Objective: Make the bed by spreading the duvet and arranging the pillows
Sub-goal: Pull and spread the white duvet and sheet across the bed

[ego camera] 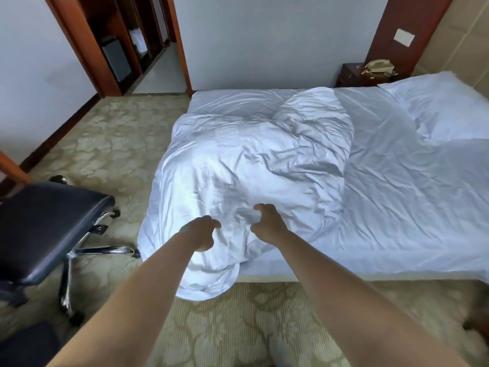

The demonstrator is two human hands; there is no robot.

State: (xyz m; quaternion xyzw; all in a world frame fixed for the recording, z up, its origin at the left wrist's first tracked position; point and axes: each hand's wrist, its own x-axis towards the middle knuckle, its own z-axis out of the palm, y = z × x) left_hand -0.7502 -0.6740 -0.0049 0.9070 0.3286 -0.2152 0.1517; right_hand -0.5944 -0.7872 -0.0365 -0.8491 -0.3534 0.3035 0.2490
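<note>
The duvet (251,165) is found bunched in a crumpled heap over the foot half of the bed (397,197), one fold spilling over the near edge toward the carpet (238,327); a pillow (447,107) lies at the head. Both the left hand (202,233) and right hand (266,221) are held just above the heap, fingers loosely curled and holding nothing, evidently placed to take hold of the near edge for spreading.

Duvet (238,165): white woven cloth, heavily creased, faint sheen on the folds. Bed sheet (397,207): white cloth, matt, lightly wrinkled. Pillow (444,109): white cloth, smoother. Carpet (111,144): short pile, matt, ribbed texture, patterned. Chair seat (45,221): dark, smooth, semi-gloss, probably leather or vinyl. Chair base (103,250): polished chrome metal. Door frame (87,54): varnished reddish wood, glossy. Nightstand (354,75): dark lacquered wood.
</note>
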